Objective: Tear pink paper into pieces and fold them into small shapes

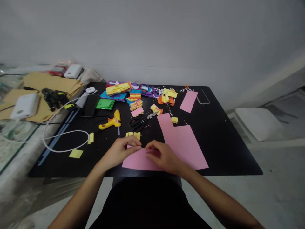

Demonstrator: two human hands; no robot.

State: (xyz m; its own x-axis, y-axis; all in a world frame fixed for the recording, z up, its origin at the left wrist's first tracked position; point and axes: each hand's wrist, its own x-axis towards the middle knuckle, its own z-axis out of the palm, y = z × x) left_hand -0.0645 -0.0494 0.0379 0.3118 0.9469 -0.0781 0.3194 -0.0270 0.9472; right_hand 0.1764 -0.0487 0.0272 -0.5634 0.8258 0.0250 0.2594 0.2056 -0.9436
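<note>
A piece of pink paper (137,161) lies near the front edge of the black table, under both hands. My left hand (120,151) is closed at its upper edge, thumb and forefinger close together there. My right hand (165,156) bends over the same piece with curled fingers, its fingertips at the paper just right of the left ones. Exactly how the edge is gripped is hard to see. A larger L-shaped pink sheet (184,143) spreads beside and partly beneath my right hand. Just beyond the left fingers sits a row of folded yellow paper pieces (133,135).
Black-handled scissors (143,121) and a yellow glue gun (111,121) lie farther back. Bundles of coloured paper (118,89) and scraps line the far side. A white cable (65,150) loops at left, near a phone (90,105). A pink strip (189,101) lies back right.
</note>
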